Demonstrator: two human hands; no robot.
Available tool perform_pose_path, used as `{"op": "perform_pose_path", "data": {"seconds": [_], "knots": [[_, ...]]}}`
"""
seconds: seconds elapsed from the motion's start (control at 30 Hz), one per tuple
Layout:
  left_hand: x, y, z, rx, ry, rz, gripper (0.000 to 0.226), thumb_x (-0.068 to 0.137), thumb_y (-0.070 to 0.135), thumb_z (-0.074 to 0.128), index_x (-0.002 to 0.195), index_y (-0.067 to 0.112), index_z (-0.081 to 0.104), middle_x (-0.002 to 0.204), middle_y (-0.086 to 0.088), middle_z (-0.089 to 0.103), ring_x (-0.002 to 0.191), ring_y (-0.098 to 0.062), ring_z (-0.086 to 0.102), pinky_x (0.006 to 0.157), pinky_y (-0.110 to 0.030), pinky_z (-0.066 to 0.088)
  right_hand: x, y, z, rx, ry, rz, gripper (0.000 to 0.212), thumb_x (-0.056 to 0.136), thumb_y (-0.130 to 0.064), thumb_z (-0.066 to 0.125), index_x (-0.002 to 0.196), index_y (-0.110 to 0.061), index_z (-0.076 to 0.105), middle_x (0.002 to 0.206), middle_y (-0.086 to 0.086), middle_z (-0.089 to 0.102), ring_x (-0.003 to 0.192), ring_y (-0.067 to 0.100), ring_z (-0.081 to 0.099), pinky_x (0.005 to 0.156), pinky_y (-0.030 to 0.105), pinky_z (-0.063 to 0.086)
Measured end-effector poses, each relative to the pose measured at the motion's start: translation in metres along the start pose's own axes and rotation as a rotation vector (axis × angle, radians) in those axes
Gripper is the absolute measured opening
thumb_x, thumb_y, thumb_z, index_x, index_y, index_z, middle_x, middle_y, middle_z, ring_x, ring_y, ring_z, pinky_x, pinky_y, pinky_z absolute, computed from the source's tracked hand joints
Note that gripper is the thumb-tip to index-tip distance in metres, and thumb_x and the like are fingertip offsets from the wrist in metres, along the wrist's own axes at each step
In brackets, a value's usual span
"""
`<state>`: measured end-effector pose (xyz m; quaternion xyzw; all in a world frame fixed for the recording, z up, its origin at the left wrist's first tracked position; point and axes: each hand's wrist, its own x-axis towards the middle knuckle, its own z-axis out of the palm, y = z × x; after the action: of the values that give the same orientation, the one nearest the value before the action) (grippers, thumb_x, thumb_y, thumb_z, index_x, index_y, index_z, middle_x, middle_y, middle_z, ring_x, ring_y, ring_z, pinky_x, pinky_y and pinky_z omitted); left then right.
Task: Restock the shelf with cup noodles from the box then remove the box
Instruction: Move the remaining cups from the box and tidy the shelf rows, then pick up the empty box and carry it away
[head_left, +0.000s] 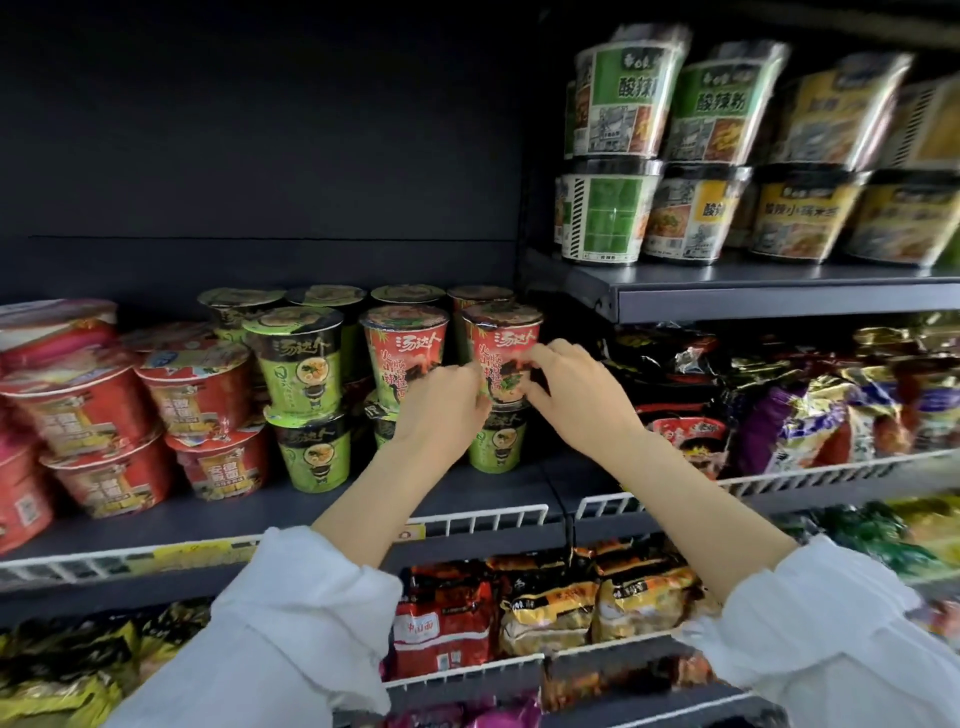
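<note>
A red cup noodle (501, 338) stands on top of a green cup (496, 441) at the right end of the dark shelf (218, 519). My left hand (441, 410) touches the red cup's left side with its fingertips. My right hand (569, 389) holds its right side, fingers curled against the cup. Beside it stand another red cup (405, 343) and a stack of two green cups (301, 358), with more cups behind them. The box is not in view.
Red noodle bowls (104, 415) are stacked at the left of the shelf. Green and yellow bowls (675, 156) fill the upper right shelf. Noodle packets (545, 608) lie on the lower shelves behind white wire rails (478, 519). The dark space above the cups is open.
</note>
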<state>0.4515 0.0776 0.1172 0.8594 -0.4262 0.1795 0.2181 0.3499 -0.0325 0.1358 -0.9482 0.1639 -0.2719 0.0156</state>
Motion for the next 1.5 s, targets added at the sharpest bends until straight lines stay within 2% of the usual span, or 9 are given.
{"op": "perform_pose_path", "data": {"seconds": [0.23, 0.4, 0.67, 0.87, 0.97, 1.2, 1.3, 1.4, 1.5], "knots": [[-0.086, 0.048, -0.031, -0.236, 0.003, 0.124, 0.023, 0.095, 0.023, 0.043, 0.092, 0.015, 0.063, 0.080, -0.006, 0.068, 0.074, -0.026, 0.061, 0.062, -0.037, 0.052, -0.122, -0.016, -0.046, 0.067, 0.020, 0.242, 0.027, 0.096, -0.023, 0.047, 0.118, -0.016, 0.061, 0.105, 0.003, 0.063, 0.096, 0.022, 0.060, 0.078, 0.040, 0.053], [-0.149, 0.109, -0.014, -0.343, -0.163, 0.262, 0.026, 0.096, 0.027, 0.042, 0.087, 0.014, 0.062, 0.075, -0.005, 0.066, 0.063, -0.022, 0.060, 0.051, -0.031, 0.046, -0.224, -0.005, -0.072, 0.074, -0.053, 0.538, 0.024, 0.095, -0.020, 0.048, 0.114, -0.014, 0.062, 0.102, 0.006, 0.068, 0.090, 0.026, 0.064, 0.078, 0.041, 0.056], [-0.232, 0.187, 0.051, -0.302, -0.496, 0.426, 0.025, 0.094, 0.015, 0.042, 0.111, 0.014, 0.060, 0.111, -0.008, 0.065, 0.098, -0.028, 0.062, 0.078, -0.037, 0.053, -0.356, 0.022, -0.062, 0.017, -0.237, 0.812, 0.026, 0.093, -0.015, 0.045, 0.110, -0.011, 0.064, 0.112, 0.008, 0.065, 0.096, 0.029, 0.064, 0.079, 0.041, 0.055], [-0.280, 0.206, 0.091, -0.151, -0.919, 0.660, 0.067, 0.088, 0.003, 0.052, 0.148, 0.019, 0.027, 0.152, -0.005, 0.030, 0.140, -0.024, 0.028, 0.112, -0.038, 0.030, -0.406, 0.026, -0.043, 0.228, -0.451, 0.937, 0.042, 0.090, -0.027, 0.056, 0.128, -0.010, 0.053, 0.121, 0.008, 0.063, 0.108, 0.027, 0.060, 0.091, 0.036, 0.050], [-0.290, 0.207, 0.102, 0.075, -0.812, 0.768, 0.066, 0.089, 0.015, 0.057, 0.147, 0.022, 0.027, 0.152, -0.003, 0.029, 0.144, -0.022, 0.018, 0.119, -0.045, 0.009, -0.425, 0.025, -0.033, 0.279, -0.633, 0.900, 0.059, 0.085, -0.036, 0.063, 0.136, -0.013, 0.045, 0.128, 0.006, 0.058, 0.111, 0.025, 0.058, 0.093, 0.036, 0.049], [-0.340, 0.210, 0.093, 0.133, -0.523, 0.711, 0.041, 0.087, 0.026, 0.063, 0.126, 0.021, 0.050, 0.123, -0.005, 0.052, 0.120, -0.025, 0.044, 0.112, -0.037, 0.022, -0.471, 0.019, -0.017, 0.092, -0.582, 0.866, 0.025, 0.092, -0.019, 0.056, 0.116, -0.014, 0.057, 0.095, 0.003, 0.064, 0.081, 0.021, 0.064, 0.071, 0.032, 0.057], [-0.373, 0.204, 0.082, 0.075, -0.517, 0.635, 0.025, 0.092, 0.021, 0.055, 0.117, 0.017, 0.056, 0.112, -0.006, 0.054, 0.111, -0.024, 0.046, 0.096, -0.031, 0.034, -0.491, 0.009, -0.019, 0.021, -0.645, 0.737, 0.017, 0.092, -0.017, 0.053, 0.107, -0.012, 0.058, 0.093, 0.005, 0.063, 0.075, 0.021, 0.058, 0.063, 0.030, 0.049], [-0.403, 0.195, 0.068, -0.003, -0.584, 0.567, 0.017, 0.095, 0.018, 0.051, 0.110, 0.014, 0.057, 0.103, -0.007, 0.051, 0.106, -0.022, 0.047, 0.080, -0.032, 0.039, -0.508, -0.005, -0.024, -0.011, -0.689, 0.622, 0.018, 0.092, -0.020, 0.051, 0.107, -0.011, 0.057, 0.098, 0.007, 0.063, 0.086, 0.027, 0.063, 0.071, 0.035, 0.053], [-0.427, 0.179, 0.047, -0.025, -0.544, 0.511, 0.013, 0.096, 0.024, 0.050, 0.103, 0.014, 0.055, 0.092, -0.003, 0.043, 0.092, -0.021, 0.048, 0.064, -0.031, 0.034, -0.510, -0.020, -0.037, 0.009, -0.735, 0.512, 0.019, 0.091, -0.022, 0.055, 0.108, -0.012, 0.059, 0.103, 0.007, 0.063, 0.094, 0.031, 0.062, 0.069, 0.033, 0.045]]}}
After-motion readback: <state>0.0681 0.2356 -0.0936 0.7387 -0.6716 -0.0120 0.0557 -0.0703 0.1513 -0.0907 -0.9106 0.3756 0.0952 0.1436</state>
